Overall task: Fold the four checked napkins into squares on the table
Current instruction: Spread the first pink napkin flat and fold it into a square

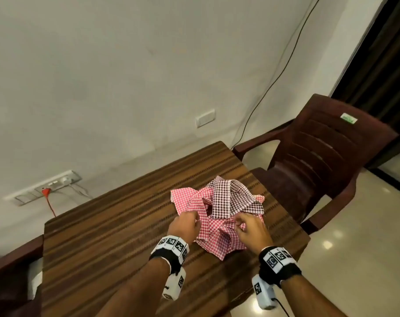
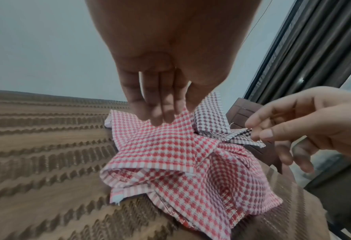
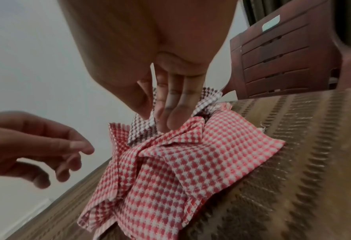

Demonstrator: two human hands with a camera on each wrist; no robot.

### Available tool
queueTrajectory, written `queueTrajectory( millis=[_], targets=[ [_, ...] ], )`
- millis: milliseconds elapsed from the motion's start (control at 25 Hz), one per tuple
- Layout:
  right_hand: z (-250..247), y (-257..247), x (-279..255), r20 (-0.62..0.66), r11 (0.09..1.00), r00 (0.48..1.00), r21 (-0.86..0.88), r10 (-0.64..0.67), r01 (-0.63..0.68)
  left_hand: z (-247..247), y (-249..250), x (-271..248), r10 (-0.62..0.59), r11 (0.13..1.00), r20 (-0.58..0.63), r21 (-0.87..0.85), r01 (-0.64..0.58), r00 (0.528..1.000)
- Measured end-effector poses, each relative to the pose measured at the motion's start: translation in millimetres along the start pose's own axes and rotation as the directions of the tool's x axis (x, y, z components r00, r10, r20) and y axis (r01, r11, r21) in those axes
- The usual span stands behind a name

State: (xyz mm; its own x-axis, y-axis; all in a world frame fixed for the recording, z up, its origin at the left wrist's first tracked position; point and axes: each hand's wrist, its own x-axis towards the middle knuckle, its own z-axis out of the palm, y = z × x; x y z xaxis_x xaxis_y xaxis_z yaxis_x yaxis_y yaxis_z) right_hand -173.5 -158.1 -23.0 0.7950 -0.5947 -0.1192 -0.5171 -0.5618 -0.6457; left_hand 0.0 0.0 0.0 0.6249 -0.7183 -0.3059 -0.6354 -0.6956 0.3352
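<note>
A crumpled heap of checked napkins [image 1: 219, 239] lies near the right edge of the striped brown table [image 1: 114, 236]. Red-and-white ones [image 2: 160, 146] sit underneath and dark maroon-and-white ones [image 1: 226, 197] on top. My left hand [image 1: 195, 219] is at the heap's near left. Its fingertips [image 2: 160, 120] touch a raised fold of a red napkin, and the right wrist view shows that hand [image 3: 82, 151] loosely curled with nothing in it. My right hand [image 1: 238, 223] is at the near right, where thumb and forefinger pinch the hem of a dark napkin [image 2: 242, 138].
A brown plastic chair [image 1: 320, 145] stands close behind the table's right corner. Another chair [image 1: 11, 259] with white paper on it is at the left edge. Wall sockets [image 1: 50, 184] with a red plug sit behind the table. The table's left half is bare wood.
</note>
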Motion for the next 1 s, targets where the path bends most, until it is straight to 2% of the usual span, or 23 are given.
queueTrajectory(
  millis=[80,160,280,400,520,640,720,800,920,1000],
  targets=[
    [4,1,14,0.0,1.0,1.0,0.024,0.003,-0.003,3,9,13,-0.081,0.995,-0.073,0.055,0.085,0.994],
    [8,-7,24,0.016,1.0,1.0,0.016,0.015,-0.015,3,19,18,-0.145,0.982,-0.095,0.106,0.155,0.985],
    [11,-13,41,-0.014,0.998,1.0,-0.058,0.021,-0.022,5,30,21,-0.184,0.97,-0.07,0.147,0.193,0.98],
    [13,-16,57,0.025,0.994,0.998,-0.096,0.057,-0.054,3,36,29,-0.204,0.967,-0.041,0.146,0.207,0.978],
    [13,-13,68,-0.013,1.0,1.0,-0.011,0.028,-0.028,-1,39,33,-0.223,0.972,-0.036,0.065,0.225,0.974],
    [7,-15,72,-0.075,0.999,0.996,-0.019,0.042,-0.044,-8,34,30,-0.248,0.963,-0.119,-0.136,0.232,0.961],
    [3,-22,72,-0.113,0.998,0.994,-0.067,-0.004,-0.004,-12,26,27,-0.231,0.954,-0.176,-0.232,0.187,0.957],
    [3,-36,74,-0.113,0.99,0.986,-0.079,-0.126,0.118,-14,20,23,-0.132,0.961,-0.238,-0.27,0.065,0.962],
    [8,-60,84,-0.002,0.967,0.971,-0.092,-0.24,0.239,-23,16,13,0.049,0.967,-0.316,-0.222,-0.124,0.947],
    [10,-70,92,0.027,0.955,0.969,-0.166,-0.244,0.245,-36,15,6,0.071,0.969,-0.389,-0.192,-0.156,0.919]
  ],
)
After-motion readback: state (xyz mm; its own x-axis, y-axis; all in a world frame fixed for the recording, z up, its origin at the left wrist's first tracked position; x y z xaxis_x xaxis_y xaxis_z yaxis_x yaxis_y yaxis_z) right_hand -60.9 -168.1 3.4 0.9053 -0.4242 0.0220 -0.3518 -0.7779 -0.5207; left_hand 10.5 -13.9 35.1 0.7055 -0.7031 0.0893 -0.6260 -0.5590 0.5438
